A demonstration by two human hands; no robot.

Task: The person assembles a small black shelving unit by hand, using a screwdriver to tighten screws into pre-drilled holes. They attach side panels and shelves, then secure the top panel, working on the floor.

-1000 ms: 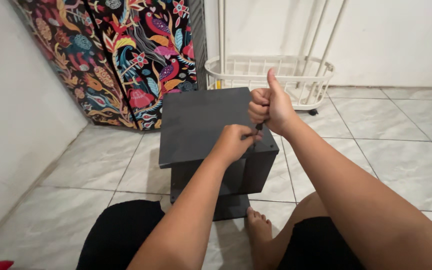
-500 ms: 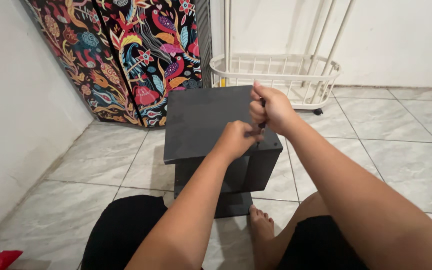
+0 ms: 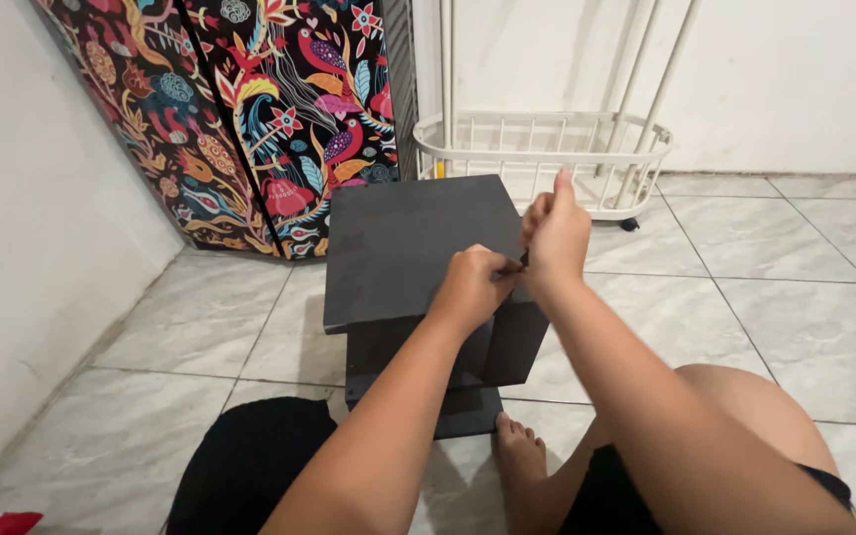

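A small dark grey cabinet (image 3: 403, 248) stands on the tiled floor in front of me. My left hand (image 3: 471, 287) rests on its top right edge, fingers pinched on a small dark part that I cannot make out. My right hand (image 3: 554, 236) is just beside it, closed around a thin dark tool whose tip meets the left fingers; its thumb points up. Both hands touch at the cabinet's right front corner.
A white wire basket on wheels (image 3: 547, 159) stands behind the cabinet. A folding screen with a colourful bird and flower pattern (image 3: 240, 109) leans at the back left. A white wall (image 3: 22, 228) runs along the left. My bare foot (image 3: 520, 456) lies by the cabinet's base.
My right hand has turned a little at the cabinet's corner, with the thumb folded down half a second ago and up again now. The left hand has stayed in place.
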